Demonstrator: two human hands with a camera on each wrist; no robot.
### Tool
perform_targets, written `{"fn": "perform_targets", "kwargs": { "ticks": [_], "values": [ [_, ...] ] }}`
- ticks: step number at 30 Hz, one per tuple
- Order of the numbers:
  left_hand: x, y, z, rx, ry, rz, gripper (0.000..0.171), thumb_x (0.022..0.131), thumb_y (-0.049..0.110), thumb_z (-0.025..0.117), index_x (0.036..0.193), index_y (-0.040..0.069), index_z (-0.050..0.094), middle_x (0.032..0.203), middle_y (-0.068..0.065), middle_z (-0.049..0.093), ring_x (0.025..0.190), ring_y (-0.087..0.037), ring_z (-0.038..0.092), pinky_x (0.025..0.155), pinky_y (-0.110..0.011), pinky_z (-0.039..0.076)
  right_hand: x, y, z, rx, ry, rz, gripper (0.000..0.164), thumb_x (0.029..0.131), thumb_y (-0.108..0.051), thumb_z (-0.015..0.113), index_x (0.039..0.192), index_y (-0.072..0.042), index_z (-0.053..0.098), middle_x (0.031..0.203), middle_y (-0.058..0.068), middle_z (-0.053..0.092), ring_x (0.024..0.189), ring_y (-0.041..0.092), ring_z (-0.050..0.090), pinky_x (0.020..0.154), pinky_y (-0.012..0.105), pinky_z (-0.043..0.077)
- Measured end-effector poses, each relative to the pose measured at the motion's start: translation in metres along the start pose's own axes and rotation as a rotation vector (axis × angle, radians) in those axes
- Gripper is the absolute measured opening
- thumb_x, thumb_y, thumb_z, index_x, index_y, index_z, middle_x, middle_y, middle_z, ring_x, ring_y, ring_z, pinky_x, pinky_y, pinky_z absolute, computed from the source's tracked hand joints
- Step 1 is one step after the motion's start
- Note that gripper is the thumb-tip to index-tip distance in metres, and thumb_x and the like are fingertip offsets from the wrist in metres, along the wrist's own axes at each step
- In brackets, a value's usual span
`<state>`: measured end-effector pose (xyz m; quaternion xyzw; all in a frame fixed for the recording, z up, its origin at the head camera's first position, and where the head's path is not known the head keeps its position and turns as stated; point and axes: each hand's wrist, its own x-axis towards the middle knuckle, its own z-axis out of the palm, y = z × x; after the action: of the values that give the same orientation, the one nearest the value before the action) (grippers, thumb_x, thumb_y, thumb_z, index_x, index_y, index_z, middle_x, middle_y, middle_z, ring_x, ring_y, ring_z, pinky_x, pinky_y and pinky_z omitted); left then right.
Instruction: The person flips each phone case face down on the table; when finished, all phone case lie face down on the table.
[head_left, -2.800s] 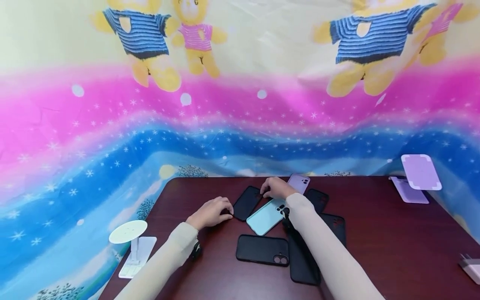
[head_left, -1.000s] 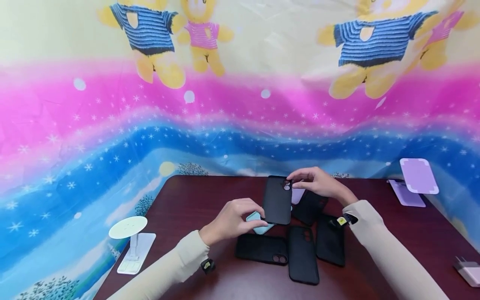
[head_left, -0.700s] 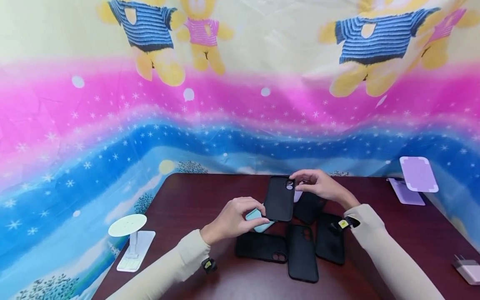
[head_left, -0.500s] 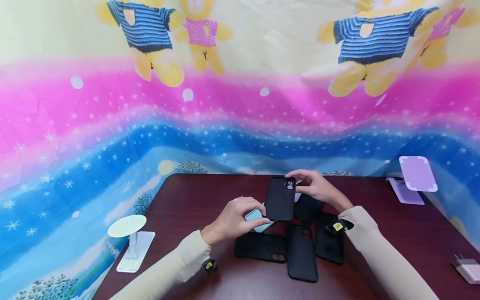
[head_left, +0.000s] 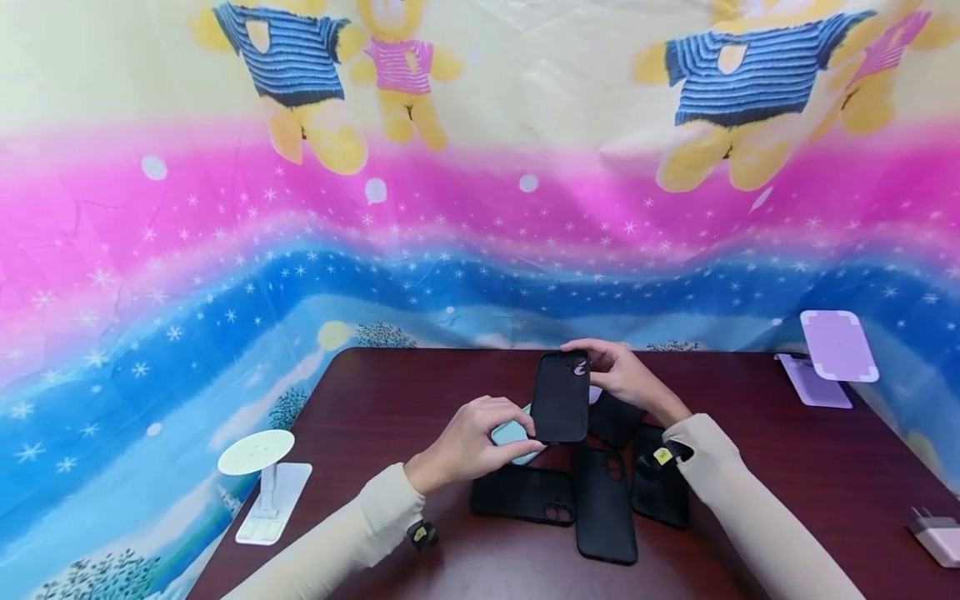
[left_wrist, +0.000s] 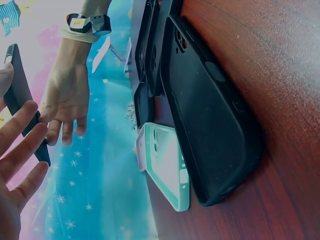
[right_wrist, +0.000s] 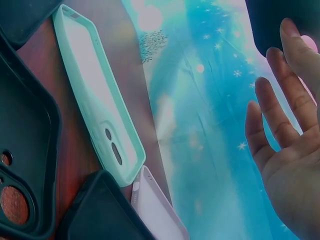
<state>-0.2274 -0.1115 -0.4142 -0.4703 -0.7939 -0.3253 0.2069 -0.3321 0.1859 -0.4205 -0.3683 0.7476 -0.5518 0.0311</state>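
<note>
Both hands hold a black phone case (head_left: 561, 398) raised and tilted upright above the table, its hollow inside facing the head camera. My left hand (head_left: 472, 433) pinches the lower left corner between thumb and fingers. At the upper right corner, beside the camera cutout, my right hand (head_left: 622, 375) grips with thumb and index finger; its other fingers spread loosely in the right wrist view. Behind the left hand lies a mint green phone case (head_left: 510, 437), partly covered. A lilac phone case (right_wrist: 155, 205) shows beyond it, mostly hidden in the head view.
Several more black cases lie below and to the right, including a sideways case (head_left: 522, 496) and a lengthwise case (head_left: 603, 508). A white stand (head_left: 258, 467) is at the left edge, a lilac stand (head_left: 836, 350) at the back right, a white plug (head_left: 937, 537) at the far right.
The black case, earlier flat on the table left of the mint case, has been lifted and brought upright between both hands. Lately the right hand has shifted slightly left along its top edge.
</note>
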Motion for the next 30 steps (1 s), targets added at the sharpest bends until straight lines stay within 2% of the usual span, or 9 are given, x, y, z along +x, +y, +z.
{"fn": "perform_targets", "kwargs": {
  "ticks": [5,10,14,20,26,30],
  "values": [
    [0.001,0.0,-0.001,0.001,0.001,0.007,0.012,0.091,0.032,0.08,0.096,0.024,0.073,0.09,0.012,0.073,0.087,0.001,0.066,0.085,-0.023,0.052,-0.001,-0.001,0.001,-0.023,0.014,0.005,0.045,0.099,0.005,0.061,0.143,-0.003,0.056,0.115,-0.002,0.074,0.096,0.013,0.074,0.078,0.029,0.059],
    [0.0,0.002,-0.001,-0.019,-0.002,-0.008,0.019,0.091,0.032,0.08,0.107,0.024,0.073,0.098,0.011,0.075,0.094,-0.003,0.069,0.09,-0.027,0.053,-0.001,-0.003,0.001,-0.03,0.023,0.011,0.043,0.099,0.001,0.063,0.142,-0.004,0.057,0.114,0.0,0.074,0.095,0.013,0.074,0.076,0.03,0.059],
    [0.0,0.002,-0.001,-0.019,-0.001,-0.019,0.025,0.091,0.032,0.08,0.113,0.023,0.072,0.103,0.009,0.076,0.097,-0.004,0.068,0.094,-0.029,0.054,-0.001,-0.005,0.002,-0.018,0.012,0.009,0.043,0.1,-0.002,0.063,0.142,-0.002,0.057,0.113,-0.003,0.074,0.095,0.014,0.074,0.075,0.03,0.059],
    [0.002,0.003,-0.002,-0.023,0.009,-0.02,0.025,0.089,0.033,0.082,0.111,0.023,0.071,0.099,0.01,0.074,0.095,-0.003,0.066,0.092,-0.027,0.053,-0.003,-0.009,0.003,-0.01,0.004,0.028,0.043,0.101,-0.006,0.064,0.143,-0.002,0.056,0.113,-0.009,0.074,0.094,0.012,0.073,0.074,0.029,0.058],
    [0.003,0.004,-0.002,-0.039,0.006,-0.019,0.024,0.089,0.032,0.082,0.108,0.022,0.07,0.096,0.009,0.072,0.091,-0.003,0.065,0.087,-0.025,0.054,-0.002,-0.011,0.003,0.011,0.0,0.037,0.043,0.101,-0.012,0.066,0.142,-0.002,0.057,0.117,-0.007,0.074,0.099,0.013,0.073,0.078,0.028,0.059],
    [0.002,0.004,-0.001,-0.058,0.0,-0.018,0.022,0.09,0.031,0.08,0.108,0.022,0.07,0.097,0.009,0.072,0.089,-0.002,0.064,0.087,-0.028,0.055,-0.002,-0.009,0.004,-0.009,0.016,0.03,0.041,0.101,-0.012,0.065,0.142,-0.004,0.059,0.116,-0.006,0.074,0.099,0.013,0.073,0.079,0.028,0.058]
  ]
}}
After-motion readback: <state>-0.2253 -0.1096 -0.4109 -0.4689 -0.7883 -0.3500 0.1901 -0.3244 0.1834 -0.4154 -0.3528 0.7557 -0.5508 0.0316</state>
